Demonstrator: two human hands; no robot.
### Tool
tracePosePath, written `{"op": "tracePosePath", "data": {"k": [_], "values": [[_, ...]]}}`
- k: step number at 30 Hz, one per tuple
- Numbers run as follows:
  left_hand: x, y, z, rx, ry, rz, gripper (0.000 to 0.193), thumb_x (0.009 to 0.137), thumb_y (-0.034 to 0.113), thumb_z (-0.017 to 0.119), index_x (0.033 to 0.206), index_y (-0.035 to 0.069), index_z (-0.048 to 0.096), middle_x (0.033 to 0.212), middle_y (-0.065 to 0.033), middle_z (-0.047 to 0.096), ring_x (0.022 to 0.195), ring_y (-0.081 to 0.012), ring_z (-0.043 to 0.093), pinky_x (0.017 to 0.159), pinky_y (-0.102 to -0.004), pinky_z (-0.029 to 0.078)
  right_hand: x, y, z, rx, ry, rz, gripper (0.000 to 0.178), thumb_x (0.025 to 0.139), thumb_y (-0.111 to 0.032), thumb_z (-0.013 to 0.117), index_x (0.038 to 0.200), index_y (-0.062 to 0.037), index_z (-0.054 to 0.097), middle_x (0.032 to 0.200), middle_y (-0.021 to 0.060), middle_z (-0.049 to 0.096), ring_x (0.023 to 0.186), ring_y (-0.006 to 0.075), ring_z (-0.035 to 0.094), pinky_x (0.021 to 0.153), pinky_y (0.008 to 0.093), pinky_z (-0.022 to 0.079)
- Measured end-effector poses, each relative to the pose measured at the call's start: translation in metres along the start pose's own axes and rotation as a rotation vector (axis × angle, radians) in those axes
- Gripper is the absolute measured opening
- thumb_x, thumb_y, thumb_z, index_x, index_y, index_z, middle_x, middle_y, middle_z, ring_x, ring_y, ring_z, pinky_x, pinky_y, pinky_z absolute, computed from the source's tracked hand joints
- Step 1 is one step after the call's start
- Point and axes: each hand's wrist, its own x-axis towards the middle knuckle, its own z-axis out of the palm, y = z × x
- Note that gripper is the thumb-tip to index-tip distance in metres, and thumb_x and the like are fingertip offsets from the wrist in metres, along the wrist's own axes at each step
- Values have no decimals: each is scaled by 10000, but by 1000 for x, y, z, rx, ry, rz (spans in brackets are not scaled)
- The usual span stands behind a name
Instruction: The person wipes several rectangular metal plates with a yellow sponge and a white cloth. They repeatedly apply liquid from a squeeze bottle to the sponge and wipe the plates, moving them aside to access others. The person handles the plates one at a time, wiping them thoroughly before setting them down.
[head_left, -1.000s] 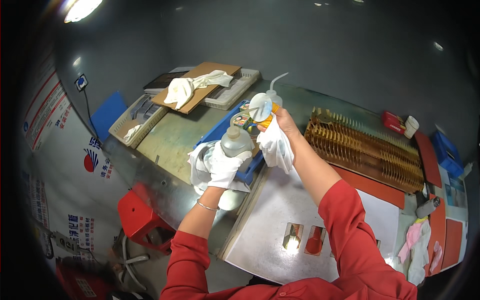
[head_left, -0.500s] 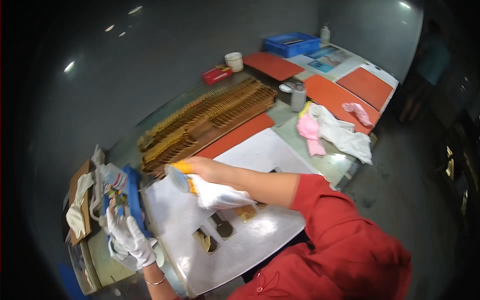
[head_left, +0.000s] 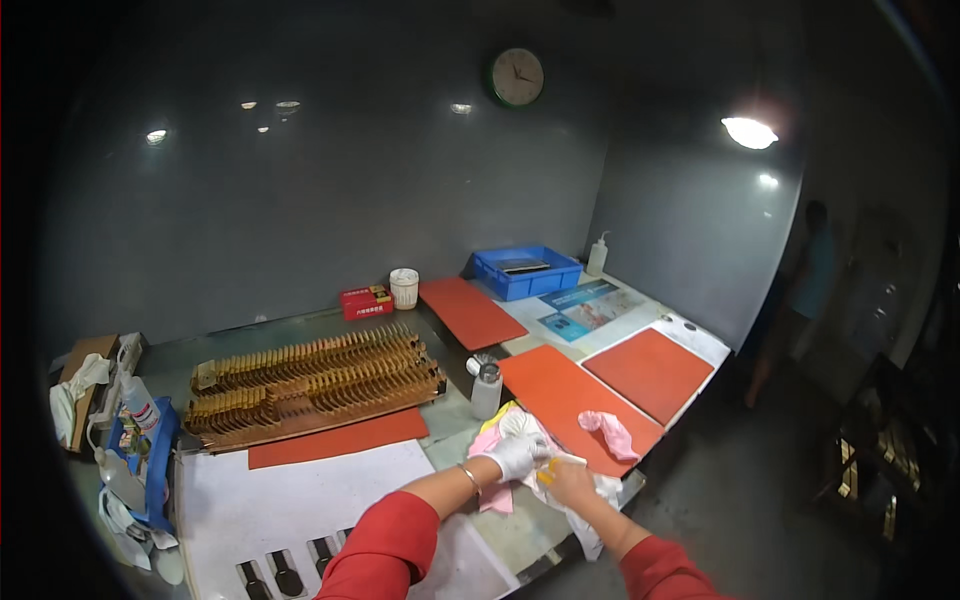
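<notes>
Both my hands are together over a heap of white and pink cloths at the near right of the table. My left hand (head_left: 518, 457), in a white glove, has its fingers curled in at the heap; what they hold is hidden. My right hand (head_left: 573, 484) is bare but for yellow covers on its fingertips, and it is closed on a white cloth (head_left: 604, 488). A pink cloth (head_left: 487, 447) lies under and beside the left glove. Behind the heap stands a pale bottle with a metal top (head_left: 486, 392).
A long rack (head_left: 310, 388) of brass-coloured slats stands at mid-left. Dark round-ended pieces (head_left: 287, 575) lie on a white board (head_left: 215, 510). Orange mats (head_left: 650, 375), a blue bin (head_left: 530, 285), a blue caddy with bottles (head_left: 163, 480) and another person (head_left: 815, 265) are around.
My left hand has moved from beside the blue caddy to the cloths at the right. My right hand has moved there too; the grey round thing it held no longer shows. The view has swung up.
</notes>
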Motion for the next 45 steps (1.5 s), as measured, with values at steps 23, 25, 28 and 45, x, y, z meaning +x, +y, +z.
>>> {"op": "tracePosePath", "data": {"k": [23,25,28,45], "values": [[-138,75,-135,34,160,-579,591,774,283,665,1282,75,445,1252,-133,510,1131,-268,509,957,-328,407,-44,-6,-48,233,20,-42,319,826,-241,586,1003,23,560,738,241,609,702,392,596,611,474,435],[-198,94,-155,61,185,-622,626,775,277,670,1298,50,414,1282,-166,472,1156,-298,482,973,-346,395,-50,-48,-70,382,-92,-32,309,832,-236,580,999,23,562,724,242,605,690,391,595,601,466,430],[-265,112,-144,287,143,-746,714,698,329,738,1274,43,426,1192,-166,536,1110,-300,516,958,-366,403,-58,-100,-64,449,-233,-176,292,833,-234,574,975,21,562,709,240,601,674,388,592,600,459,430],[-274,124,-64,523,224,-864,819,604,562,688,1170,0,500,1263,-181,436,1218,-330,344,1011,-541,188,0,-232,20,121,-485,-515,234,787,-185,552,927,-3,596,796,229,627,788,385,606,713,453,464]]}}
